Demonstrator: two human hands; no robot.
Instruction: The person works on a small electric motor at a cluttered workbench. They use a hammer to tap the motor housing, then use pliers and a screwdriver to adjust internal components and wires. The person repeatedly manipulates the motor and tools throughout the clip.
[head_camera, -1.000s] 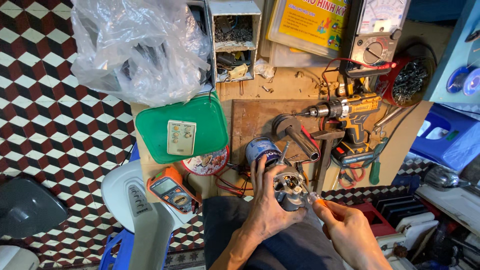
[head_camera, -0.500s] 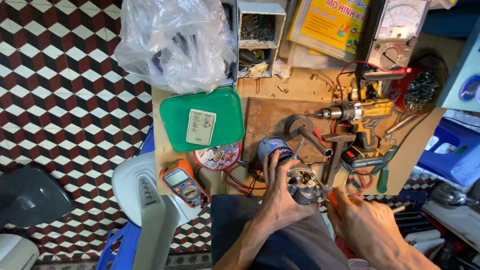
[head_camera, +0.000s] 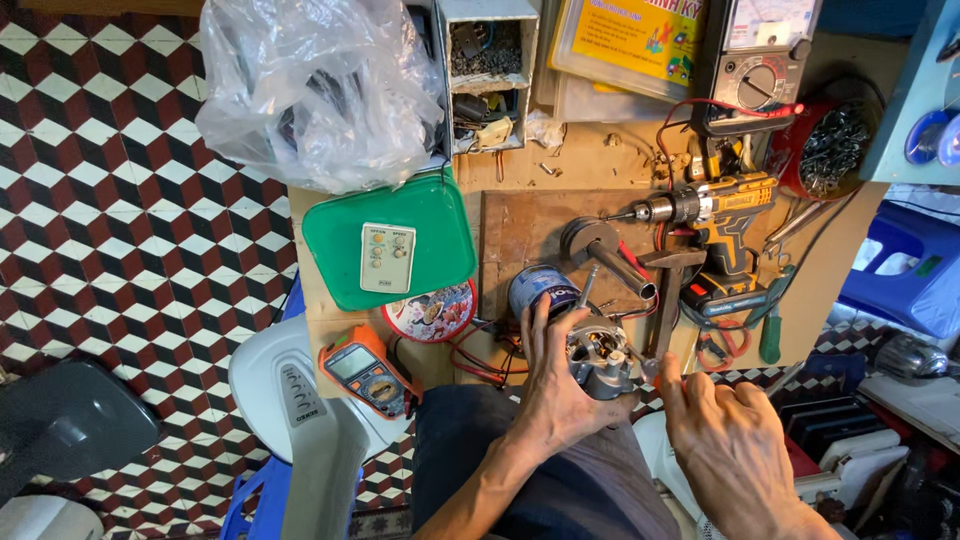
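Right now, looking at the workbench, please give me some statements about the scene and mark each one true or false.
1. The left hand grips the small electric motor. True.
2. The cordless drill is in the right hand. False: it lies on the bench, untouched.
3. A white remote control lies on the green tray. True.
4. The orange multimeter sits on the green tray. False: it rests below the tray, near the bench edge.
5. The clear plastic bag lies at the bench's far left. True.
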